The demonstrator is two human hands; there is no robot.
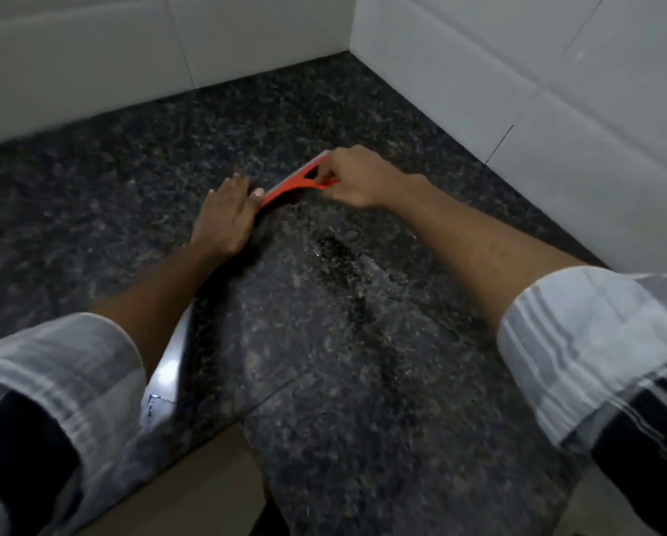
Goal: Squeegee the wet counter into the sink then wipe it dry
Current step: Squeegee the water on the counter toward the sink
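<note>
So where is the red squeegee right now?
The squeegee lies mid-frame on the dark counter, near the tiled corner, gripped by the right hand, left hand touching its end.

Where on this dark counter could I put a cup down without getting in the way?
Bare counter lies left of the left hand, and by the tiled corner. It is crowded mid-counter, where the right hand works the squeegee above the wet patch.

- Right hand (357, 179) grips the handle of an orange squeegee (293, 182) on a dark speckled counter (362, 381).
- Left hand (225, 216) lies flat, fingers apparently touching the blade's end.
- Water streaks glisten below the blade.
</note>
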